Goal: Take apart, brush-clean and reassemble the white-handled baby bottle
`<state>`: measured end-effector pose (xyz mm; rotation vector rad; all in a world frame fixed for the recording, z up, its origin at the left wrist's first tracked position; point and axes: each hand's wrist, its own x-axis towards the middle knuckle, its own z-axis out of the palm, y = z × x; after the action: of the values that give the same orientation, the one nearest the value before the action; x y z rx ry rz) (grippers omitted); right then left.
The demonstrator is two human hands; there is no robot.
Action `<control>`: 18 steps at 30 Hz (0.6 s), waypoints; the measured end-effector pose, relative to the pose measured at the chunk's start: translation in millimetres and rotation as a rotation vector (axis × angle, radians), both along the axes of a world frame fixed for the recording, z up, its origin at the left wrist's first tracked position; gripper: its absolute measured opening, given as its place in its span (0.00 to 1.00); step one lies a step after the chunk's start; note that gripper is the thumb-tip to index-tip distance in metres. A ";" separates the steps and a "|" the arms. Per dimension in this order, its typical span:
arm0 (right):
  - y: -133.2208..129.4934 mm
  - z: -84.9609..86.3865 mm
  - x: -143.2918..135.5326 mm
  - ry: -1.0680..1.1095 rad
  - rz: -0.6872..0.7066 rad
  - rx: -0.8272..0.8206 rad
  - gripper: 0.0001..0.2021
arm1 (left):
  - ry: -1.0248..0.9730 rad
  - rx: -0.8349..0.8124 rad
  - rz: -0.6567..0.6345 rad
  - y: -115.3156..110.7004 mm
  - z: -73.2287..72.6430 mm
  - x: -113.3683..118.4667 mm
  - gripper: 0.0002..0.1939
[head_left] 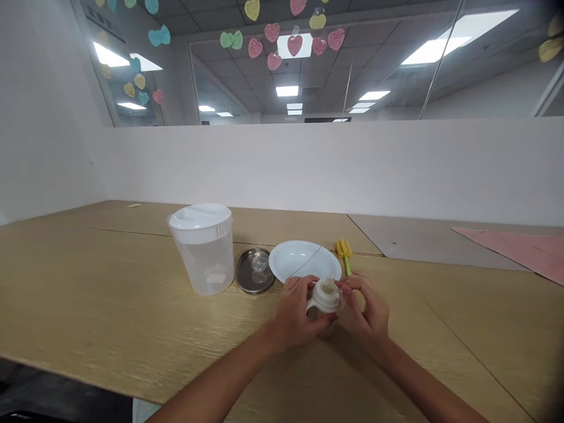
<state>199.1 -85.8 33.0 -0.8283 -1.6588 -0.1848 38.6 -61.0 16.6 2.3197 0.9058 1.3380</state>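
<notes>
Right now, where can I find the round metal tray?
In the head view, the round metal tray lies on the table left of centre, between the lidded plastic pitcher and the white plate, beyond the left hand.

Plate (293,259) ahead, pitcher (203,258) left, free tabletop (489,317) right

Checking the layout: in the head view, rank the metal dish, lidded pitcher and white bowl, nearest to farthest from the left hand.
1. White bowl, just beyond the left hand.
2. Metal dish, ahead and left.
3. Lidded pitcher, farthest left.
</notes>
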 end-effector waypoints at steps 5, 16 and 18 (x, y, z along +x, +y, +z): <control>-2.1 2.5 -1.0 -0.178 -0.039 0.146 0.04 | 0.008 -0.013 0.010 -0.1 1.8 -0.1 0.29; -16.6 0.8 -5.8 -0.438 -0.006 0.242 0.09 | -0.004 0.035 -0.067 4.4 -2.5 -5.7 0.30; -18.2 1.4 -5.5 -0.454 0.010 0.258 0.10 | 0.014 0.023 -0.064 4.1 -1.3 -5.9 0.26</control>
<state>193.6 -104.0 34.3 -0.6080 -2.0068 -0.6027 32.7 -56.9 15.3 2.3576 0.8176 1.3152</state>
